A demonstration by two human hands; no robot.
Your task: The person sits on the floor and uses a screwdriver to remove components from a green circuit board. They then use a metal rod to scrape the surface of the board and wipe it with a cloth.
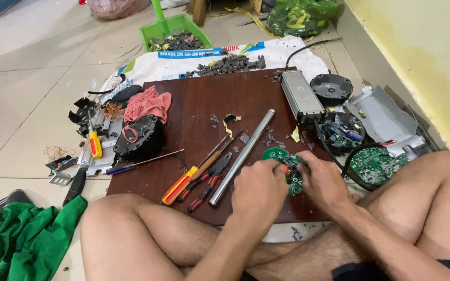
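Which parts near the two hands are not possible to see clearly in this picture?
Head view:
- Round green circuit board: mostly covered by the left hand and right hand.
- Small orange-tipped item between the hands: too hidden to identify.
- Board components: too small.
- Green cloth: cut by the frame edge.

Round green circuit board, flat on the dark brown board, at 5 o'clock near its front edge, partly covered by both hands.

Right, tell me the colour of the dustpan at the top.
Bright green dustpan, clearest in the head view.
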